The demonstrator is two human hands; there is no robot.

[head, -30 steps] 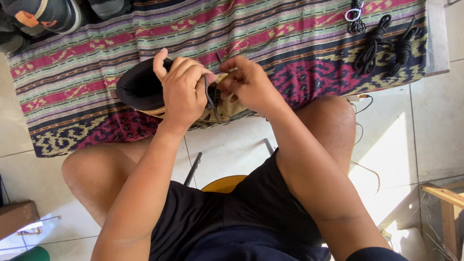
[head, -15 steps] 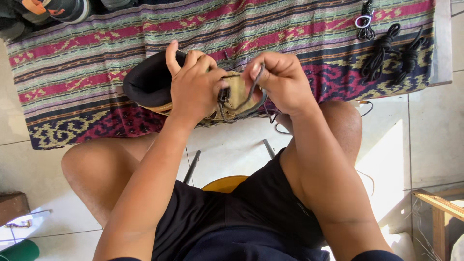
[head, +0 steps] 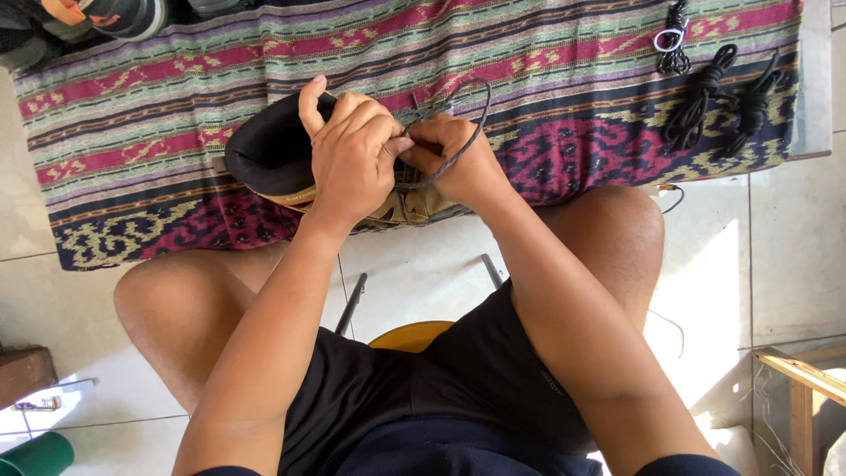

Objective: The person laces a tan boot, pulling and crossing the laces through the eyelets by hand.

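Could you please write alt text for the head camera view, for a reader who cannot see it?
Seen from above, a seated person threads a dark lace through a tan shoe resting on a patterned woven cloth; the left hand steadies the shoe while the right hand pinches the lace. Bundled dark laces lie at the cloth's far right.

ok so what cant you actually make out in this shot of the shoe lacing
Head view:
- Eyelets and front of the tan shoe: hidden by the left hand and right hand.
- Ends of the dark lace: hidden behind the fingers.
- Shoes at top left: cut off by the edge.
- Lace bundles: too small to count strands.
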